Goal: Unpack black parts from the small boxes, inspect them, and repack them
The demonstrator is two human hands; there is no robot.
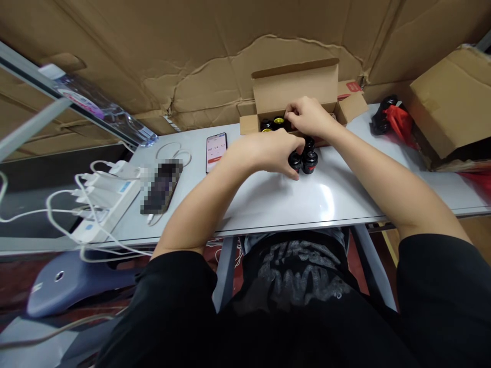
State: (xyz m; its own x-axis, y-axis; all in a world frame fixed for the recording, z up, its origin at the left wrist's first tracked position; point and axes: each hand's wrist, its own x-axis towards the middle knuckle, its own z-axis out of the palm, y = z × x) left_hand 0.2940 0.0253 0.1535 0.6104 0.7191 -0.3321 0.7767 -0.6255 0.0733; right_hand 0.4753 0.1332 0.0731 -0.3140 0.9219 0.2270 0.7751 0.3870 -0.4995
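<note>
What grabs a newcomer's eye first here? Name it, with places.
At the centre, the left hand curves by the black parts on the table, while the right hand is at the open box just beyond. Then the lit phone, left of the hands, and the clear bottle at upper left stand out.

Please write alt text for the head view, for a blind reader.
A person's right hand is over an open cardboard box; the left hand is at small black parts on a white table. A lit phone lies further left.
</note>
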